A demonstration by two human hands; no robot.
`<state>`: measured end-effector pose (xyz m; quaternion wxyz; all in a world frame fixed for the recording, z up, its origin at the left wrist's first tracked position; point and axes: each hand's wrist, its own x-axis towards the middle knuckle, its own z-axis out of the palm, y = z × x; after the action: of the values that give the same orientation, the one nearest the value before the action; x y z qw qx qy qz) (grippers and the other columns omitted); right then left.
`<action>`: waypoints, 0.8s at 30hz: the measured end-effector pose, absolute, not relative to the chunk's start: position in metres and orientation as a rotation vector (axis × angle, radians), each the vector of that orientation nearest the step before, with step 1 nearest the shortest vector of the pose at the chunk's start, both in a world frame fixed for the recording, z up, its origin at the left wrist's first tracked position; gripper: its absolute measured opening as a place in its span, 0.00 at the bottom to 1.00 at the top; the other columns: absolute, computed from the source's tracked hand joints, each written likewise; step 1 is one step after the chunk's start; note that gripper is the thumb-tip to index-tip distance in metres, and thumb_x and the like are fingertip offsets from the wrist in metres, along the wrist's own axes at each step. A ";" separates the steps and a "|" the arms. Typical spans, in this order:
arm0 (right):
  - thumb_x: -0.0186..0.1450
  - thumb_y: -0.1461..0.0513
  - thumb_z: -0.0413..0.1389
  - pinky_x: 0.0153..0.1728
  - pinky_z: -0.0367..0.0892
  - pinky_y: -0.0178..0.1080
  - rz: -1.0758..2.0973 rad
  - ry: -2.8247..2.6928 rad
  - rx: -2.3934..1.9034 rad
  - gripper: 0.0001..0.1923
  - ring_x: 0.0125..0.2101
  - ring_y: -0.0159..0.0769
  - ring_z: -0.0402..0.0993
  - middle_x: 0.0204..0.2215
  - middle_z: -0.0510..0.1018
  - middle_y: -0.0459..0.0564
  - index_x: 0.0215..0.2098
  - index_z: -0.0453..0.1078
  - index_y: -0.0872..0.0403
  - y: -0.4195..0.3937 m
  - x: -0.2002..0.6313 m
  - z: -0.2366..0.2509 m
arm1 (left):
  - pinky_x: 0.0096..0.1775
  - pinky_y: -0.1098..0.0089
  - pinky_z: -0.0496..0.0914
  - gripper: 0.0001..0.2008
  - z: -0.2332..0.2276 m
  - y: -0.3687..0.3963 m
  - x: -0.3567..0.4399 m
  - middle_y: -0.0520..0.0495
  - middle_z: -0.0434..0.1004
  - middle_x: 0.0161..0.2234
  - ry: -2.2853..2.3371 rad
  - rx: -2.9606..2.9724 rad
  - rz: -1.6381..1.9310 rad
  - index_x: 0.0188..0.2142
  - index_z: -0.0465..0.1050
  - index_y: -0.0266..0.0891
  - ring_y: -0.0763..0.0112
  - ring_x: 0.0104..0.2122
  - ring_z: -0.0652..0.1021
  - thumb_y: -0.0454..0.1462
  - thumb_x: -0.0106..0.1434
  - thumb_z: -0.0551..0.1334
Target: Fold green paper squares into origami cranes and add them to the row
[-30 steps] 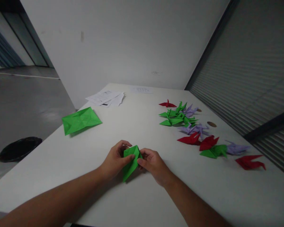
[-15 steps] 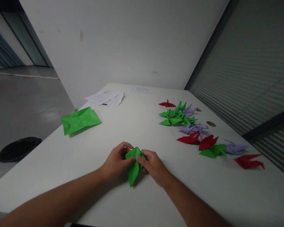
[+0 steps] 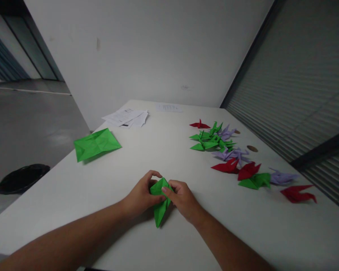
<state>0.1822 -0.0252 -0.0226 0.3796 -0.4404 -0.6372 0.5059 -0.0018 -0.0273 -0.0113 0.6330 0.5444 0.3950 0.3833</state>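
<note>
Between my hands is a partly folded piece of green origami paper [image 3: 159, 211], its long point facing me just over the white table [image 3: 124, 241]. My left hand [image 3: 142, 192] grips its left side, thumb lying across the front and index finger curved around the upper edge. On the right side, my right hand [image 3: 182, 197] pinches the paper, its thumb pressed on the front near the top. The fingers behind the paper are partly hidden. A creased green sheet [image 3: 97, 144] lies apart at the table's left edge.
Several folded paper cranes in green [image 3: 205, 145], red [image 3: 298, 194] and purple [image 3: 283, 177] spread along the right side. Printed papers [image 3: 125, 116] lie at the back left. A black-lined bin [image 3: 22, 180] stands on the floor at left. Blinds [image 3: 299, 75] border the right.
My left thumb has slid lower and further right across the green paper. The folded paper's point has shifted slightly towards me. Both hands keep hold.
</note>
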 end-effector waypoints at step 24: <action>0.66 0.44 0.59 0.26 0.55 0.35 1.211 -1.386 -1.120 0.24 0.24 0.32 0.57 0.21 0.60 0.40 0.24 0.62 0.51 -0.026 0.179 -0.022 | 0.23 0.75 0.67 0.45 -0.005 -0.031 0.005 0.55 0.73 0.29 1.033 1.192 0.843 0.62 0.58 0.41 0.73 0.24 0.73 0.28 0.46 0.72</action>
<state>0.1791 -0.0258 -0.0218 0.4737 -0.4579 -0.5664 0.4952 0.0052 -0.0309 -0.0049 0.6262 0.5197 0.4502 0.3675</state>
